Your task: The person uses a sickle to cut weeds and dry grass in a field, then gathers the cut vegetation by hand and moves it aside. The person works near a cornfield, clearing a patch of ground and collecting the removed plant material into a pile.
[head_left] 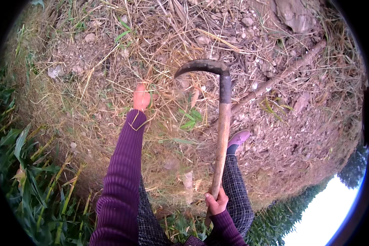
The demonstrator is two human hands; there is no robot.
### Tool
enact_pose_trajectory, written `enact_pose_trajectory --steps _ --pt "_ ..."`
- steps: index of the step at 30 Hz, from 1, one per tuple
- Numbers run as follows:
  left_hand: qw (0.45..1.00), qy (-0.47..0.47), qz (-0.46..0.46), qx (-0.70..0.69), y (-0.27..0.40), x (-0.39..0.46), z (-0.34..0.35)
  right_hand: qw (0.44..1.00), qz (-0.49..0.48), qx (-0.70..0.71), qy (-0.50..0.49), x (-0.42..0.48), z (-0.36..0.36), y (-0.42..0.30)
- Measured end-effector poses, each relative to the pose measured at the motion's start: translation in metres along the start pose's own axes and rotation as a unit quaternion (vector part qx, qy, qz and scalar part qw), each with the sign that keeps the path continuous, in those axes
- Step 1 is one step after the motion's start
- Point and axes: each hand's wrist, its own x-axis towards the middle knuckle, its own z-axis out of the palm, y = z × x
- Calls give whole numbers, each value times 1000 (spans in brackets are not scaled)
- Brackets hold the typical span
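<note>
My right hand (216, 201) grips the lower end of a sickle's wooden handle (224, 132). The sickle's dark curved blade (203, 65) hooks to the left, above the litter. My left hand (141, 97) reaches down into dry grass (160, 81), its back towards me and its fingers partly hidden. It looks closed around some stalks, and a bent grass stem (137, 124) trails over the wrist and sleeve. Right of this hand, below the blade, grows a small green leafy plant (190, 119).
A long dry branch (283, 75) slants across the soil at right. A large stone or clod (296, 15) lies at top right. Tall corn-like plants (24, 172) stand at lower left. My right foot, in a pink shoe (239, 137), rests on the ground beside the handle.
</note>
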Motion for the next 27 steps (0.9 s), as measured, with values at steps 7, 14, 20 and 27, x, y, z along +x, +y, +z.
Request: enact_pose_trajectory --steps 7,14,20,27 --pt "992 93 -44 71 -12 -8 19 999 -4 -31 -25 7 13 -14" --pt "990 14 31 134 20 -6 -33 997 -52 -34 -52 26 26 -36" --pt "954 -25 113 276 35 -3 -64 985 -113 -115 -59 79 68 -80" --pt "894 -84 151 413 28 -18 -69 966 -26 -255 -32 0 27 19"
